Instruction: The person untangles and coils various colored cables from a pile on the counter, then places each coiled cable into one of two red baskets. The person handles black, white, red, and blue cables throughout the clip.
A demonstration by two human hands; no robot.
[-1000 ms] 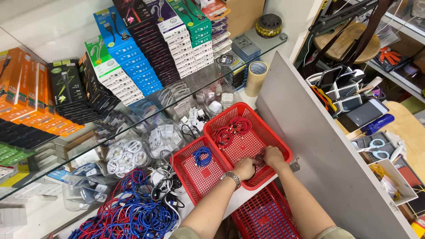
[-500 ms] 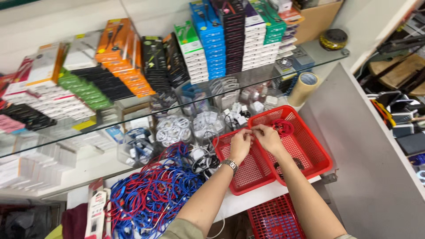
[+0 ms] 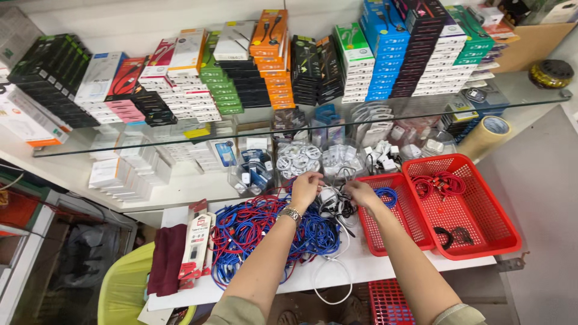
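Both hands moved left out of the red baskets [image 3: 475,241]: left hand [image 3: 306,188] and right hand [image 3: 361,192] now pinch a thin cable between them above the black-and-white cable tangle [image 3: 335,203], beside the blue-red cable pile [image 3: 259,232] on the white table [image 3: 373,268]

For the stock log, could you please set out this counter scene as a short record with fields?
Left hand: over the tangled cables, fingers pinched; wristwatch on its wrist
Right hand: beside it, at the black and white cables
Cable pile: blue and red, loose on the table
Red baskets: two, side by side, few cables inside
Glass shelf: stacked boxes
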